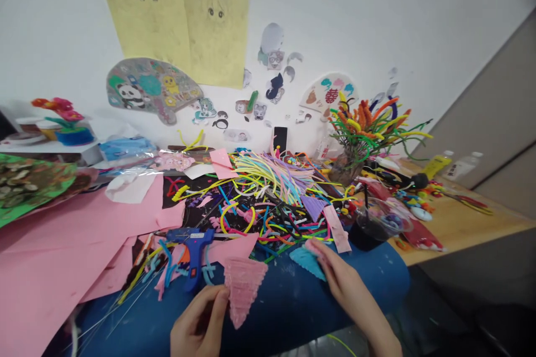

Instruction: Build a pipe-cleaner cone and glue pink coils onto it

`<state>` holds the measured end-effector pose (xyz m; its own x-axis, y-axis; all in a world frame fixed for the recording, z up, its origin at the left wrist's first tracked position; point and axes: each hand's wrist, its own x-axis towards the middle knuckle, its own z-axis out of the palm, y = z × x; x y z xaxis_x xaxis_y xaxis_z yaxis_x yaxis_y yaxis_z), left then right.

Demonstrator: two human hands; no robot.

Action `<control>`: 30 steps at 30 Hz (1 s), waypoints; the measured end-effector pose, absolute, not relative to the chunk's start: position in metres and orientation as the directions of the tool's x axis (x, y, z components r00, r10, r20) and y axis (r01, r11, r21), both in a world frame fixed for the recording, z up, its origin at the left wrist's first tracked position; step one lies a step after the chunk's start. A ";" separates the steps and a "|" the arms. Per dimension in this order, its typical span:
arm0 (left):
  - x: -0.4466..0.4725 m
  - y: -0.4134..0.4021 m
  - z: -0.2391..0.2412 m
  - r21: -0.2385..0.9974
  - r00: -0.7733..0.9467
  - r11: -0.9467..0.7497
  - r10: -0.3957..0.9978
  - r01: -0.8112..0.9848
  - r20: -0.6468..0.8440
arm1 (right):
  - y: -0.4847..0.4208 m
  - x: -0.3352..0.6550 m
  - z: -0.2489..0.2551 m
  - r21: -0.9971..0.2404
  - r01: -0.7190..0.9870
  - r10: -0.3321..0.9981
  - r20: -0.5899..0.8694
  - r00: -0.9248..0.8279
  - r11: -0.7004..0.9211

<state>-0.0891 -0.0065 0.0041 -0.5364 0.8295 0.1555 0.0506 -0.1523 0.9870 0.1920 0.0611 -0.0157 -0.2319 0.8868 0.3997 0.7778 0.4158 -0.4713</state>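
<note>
Between the thumb and fingers of my left hand [201, 321] is a pink pipe-cleaner triangle [244, 288], its point facing down and its ribbed face toward me. My right hand [333, 268] has its fingers closed over a light blue pipe-cleaner piece [307, 261], which lies low over the blue mat [288, 301]. Part of the blue piece is hidden by the fingers. A blue hot glue gun [195, 254] rests just beyond my left hand, and a flat pink paper piece [234, 248] lies behind the triangle.
A heap of loose pipe cleaners [268, 178] covers the table's middle. Large pink sheets [84, 217] spread at left. A dark drink cup [368, 228] stands at right, near a vase of pipe-cleaner stems [352, 162]. Scissors [469, 202] lie on the wooden tabletop [489, 223].
</note>
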 end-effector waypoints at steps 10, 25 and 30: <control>-0.076 0.004 0.006 0.989 -0.456 -0.144 0.880 0.018 0.136 | 0.088 0.195 -0.010 -0.207 0.930 0.796 0.591 -0.130 0.305; -0.089 0.016 -0.012 0.957 -0.346 -0.211 0.899 0.200 0.270 | 0.055 0.177 -0.030 -0.573 0.773 0.873 0.484 0.051 0.273; -0.091 0.015 -0.012 0.957 -0.360 -0.202 0.894 0.206 0.266 | 0.056 0.176 -0.035 -0.612 0.759 0.857 0.494 0.148 0.222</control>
